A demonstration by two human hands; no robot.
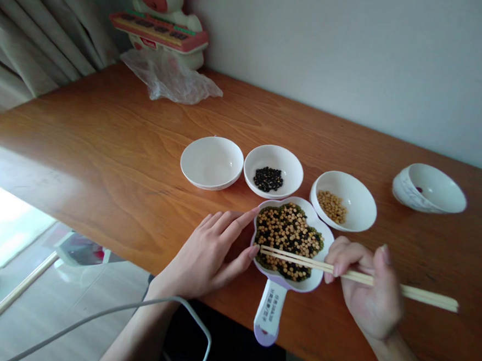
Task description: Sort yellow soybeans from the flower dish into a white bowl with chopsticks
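My right hand is closed on a pair of wooden chopsticks, whose tips lie over a flower-shaped white dish heaped with mixed yellow, black and green beans. The dish has a short lilac handle pointing toward me. My left hand rests flat on the table, fingers stretched out, fingertips touching the dish's left rim. Behind the dish stand three small white bowls: an empty bowl, a bowl with black beans, and a bowl with yellow beans.
A fourth white bowl sits at the far right of the wooden table. A crumpled clear plastic bag and a red-and-white toy figure stand at the back by the curtain. A grey cable hangs below the table edge.
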